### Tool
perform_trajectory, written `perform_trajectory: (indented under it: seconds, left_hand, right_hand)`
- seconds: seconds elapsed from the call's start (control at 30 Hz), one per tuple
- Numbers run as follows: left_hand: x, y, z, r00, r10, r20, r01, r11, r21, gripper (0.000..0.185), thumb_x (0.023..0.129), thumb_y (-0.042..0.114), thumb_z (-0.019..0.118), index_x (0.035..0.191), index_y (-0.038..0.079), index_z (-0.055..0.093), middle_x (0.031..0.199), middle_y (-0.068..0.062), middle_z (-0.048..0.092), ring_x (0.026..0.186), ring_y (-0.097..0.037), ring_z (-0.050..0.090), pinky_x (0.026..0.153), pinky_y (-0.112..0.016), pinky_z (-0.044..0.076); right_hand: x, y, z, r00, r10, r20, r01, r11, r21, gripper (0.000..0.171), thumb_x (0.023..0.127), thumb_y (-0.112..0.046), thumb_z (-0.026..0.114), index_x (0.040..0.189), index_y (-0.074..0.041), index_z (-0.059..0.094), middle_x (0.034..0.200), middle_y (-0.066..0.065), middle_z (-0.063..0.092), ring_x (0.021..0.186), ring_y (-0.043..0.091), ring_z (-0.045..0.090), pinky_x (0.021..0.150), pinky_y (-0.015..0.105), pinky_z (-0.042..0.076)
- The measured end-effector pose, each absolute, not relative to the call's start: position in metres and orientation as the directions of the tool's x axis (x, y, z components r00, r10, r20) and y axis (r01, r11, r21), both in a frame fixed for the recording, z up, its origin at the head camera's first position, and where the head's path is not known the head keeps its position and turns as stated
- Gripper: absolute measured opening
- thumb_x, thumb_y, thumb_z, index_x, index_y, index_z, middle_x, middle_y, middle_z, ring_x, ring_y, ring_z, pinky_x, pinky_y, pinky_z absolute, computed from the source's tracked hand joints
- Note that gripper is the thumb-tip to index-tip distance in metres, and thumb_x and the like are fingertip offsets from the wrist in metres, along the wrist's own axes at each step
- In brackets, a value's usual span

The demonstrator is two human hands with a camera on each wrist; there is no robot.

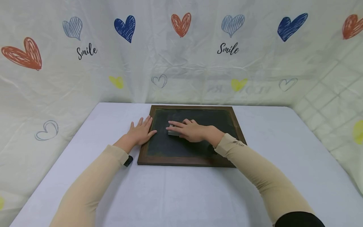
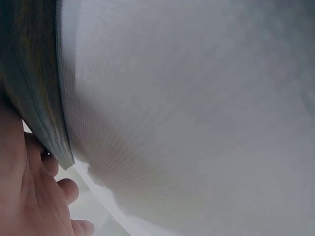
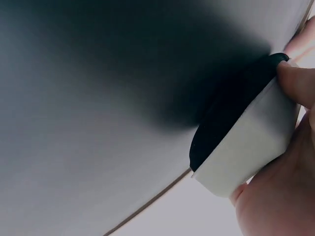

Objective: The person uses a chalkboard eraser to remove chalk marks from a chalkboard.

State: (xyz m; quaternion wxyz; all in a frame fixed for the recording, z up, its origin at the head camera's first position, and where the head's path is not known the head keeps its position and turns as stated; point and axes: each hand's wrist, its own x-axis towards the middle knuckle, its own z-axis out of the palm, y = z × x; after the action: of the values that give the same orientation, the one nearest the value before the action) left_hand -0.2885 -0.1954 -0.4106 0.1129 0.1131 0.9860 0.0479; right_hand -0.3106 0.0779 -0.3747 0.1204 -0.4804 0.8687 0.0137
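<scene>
Your eraser sits on the chalkboard, left of the board's middle, felt face down, and the board lies toward the far edge of the table. Your right hand covers the eraser, fingers stretched over its top and thumb curled against its side. Your left hand lies flat, fingers spread, on the board's left frame and the table beside it.

If that left hand eases its pressure, I judge a hard stroke could slide the whole board across the smooth table. A loose hold could also let the eraser tip onto an edge and skip.

Only the right wrist view shows the dark felt meeting the slate and the pale body above it. Only the head view shows both hands and the board's place.
</scene>
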Motion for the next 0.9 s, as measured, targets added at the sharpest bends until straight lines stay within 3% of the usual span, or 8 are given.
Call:
perform_trajectory:
  seconds: [0.23, 0.37, 0.43, 0.57, 0.7, 0.9]
  left_hand:
    - [-0.289, -0.197, -0.413, -0.942, 0.240, -0.233, 0.218, 0.969, 0.117, 0.078, 0.111, 0.050, 0.034, 0.164, 0.003, 0.003, 0.171, -0.014, -0.001, 0.156, -0.040, 0.000, 0.117, -0.069, 0.002]
    - [-0.289, -0.197, -0.412, -0.946, 0.239, -0.218, 0.217, 0.969, 0.119, 0.077, 0.111, 0.049, 0.034, 0.164, 0.002, 0.004, 0.171, -0.015, 0.000, 0.155, -0.041, 0.001, 0.117, -0.070, 0.003]
    - [-0.289, -0.197, -0.412, -0.947, 0.239, -0.215, 0.217, 0.969, 0.122, 0.077, 0.111, 0.049, 0.034, 0.164, 0.002, 0.004, 0.171, -0.015, 0.000, 0.156, -0.040, 0.001, 0.117, -0.070, 0.003]
    - [-0.288, -0.196, -0.412, -0.944, 0.243, -0.222, 0.218, 0.967, 0.131, 0.077, 0.111, 0.049, 0.035, 0.164, 0.002, 0.005, 0.171, -0.015, 0.000, 0.155, -0.041, 0.001, 0.117, -0.070, 0.003]
    - [-0.288, -0.197, -0.411, -0.945, 0.237, -0.226, 0.215, 0.969, 0.119, 0.077, 0.111, 0.049, 0.035, 0.164, 0.002, 0.005, 0.171, -0.015, 0.001, 0.155, -0.041, 0.002, 0.117, -0.070, 0.004]
    - [-0.291, -0.198, -0.411, -0.947, 0.235, -0.220, 0.214, 0.970, 0.116, 0.078, 0.110, 0.049, 0.036, 0.164, 0.002, 0.006, 0.171, -0.015, 0.002, 0.155, -0.041, 0.003, 0.117, -0.070, 0.005]
  right_hand:
    - [-0.353, 0.087, -0.373, -0.728, -0.649, -0.222, -0.652, 0.755, -0.068, 0.061, 0.112, -0.019, 0.044, 0.167, -0.022, 0.017, 0.172, 0.006, 0.005, 0.113, 0.034, 0.041, 0.081, 0.042, 0.031]
    - [-0.365, 0.078, -0.373, -0.787, -0.577, -0.219, -0.582, 0.812, -0.051, 0.060, 0.113, -0.020, 0.041, 0.167, -0.023, 0.014, 0.173, 0.006, 0.005, 0.132, 0.041, 0.037, 0.096, 0.050, 0.036]
    - [-0.368, 0.071, -0.373, -0.801, -0.556, -0.222, -0.559, 0.827, -0.053, 0.060, 0.113, -0.021, 0.039, 0.167, -0.025, 0.013, 0.173, 0.005, 0.004, 0.141, 0.043, 0.031, 0.105, 0.055, 0.033]
    - [-0.368, 0.057, -0.377, -0.766, -0.604, -0.220, -0.614, 0.789, -0.025, 0.059, 0.114, -0.022, 0.039, 0.167, -0.026, 0.015, 0.173, 0.004, 0.004, 0.138, 0.042, 0.035, 0.103, 0.053, 0.036]
    - [-0.358, 0.053, -0.379, -0.675, -0.702, -0.227, -0.716, 0.698, -0.028, 0.060, 0.113, -0.021, 0.043, 0.167, -0.028, 0.018, 0.173, 0.001, 0.003, 0.126, 0.037, 0.042, 0.094, 0.048, 0.038]
    - [-0.328, 0.063, -0.377, -0.521, -0.824, -0.224, -0.837, 0.544, -0.055, 0.063, 0.111, -0.018, 0.049, 0.166, -0.025, 0.020, 0.172, 0.002, 0.007, 0.124, 0.035, 0.044, 0.096, 0.049, 0.040]
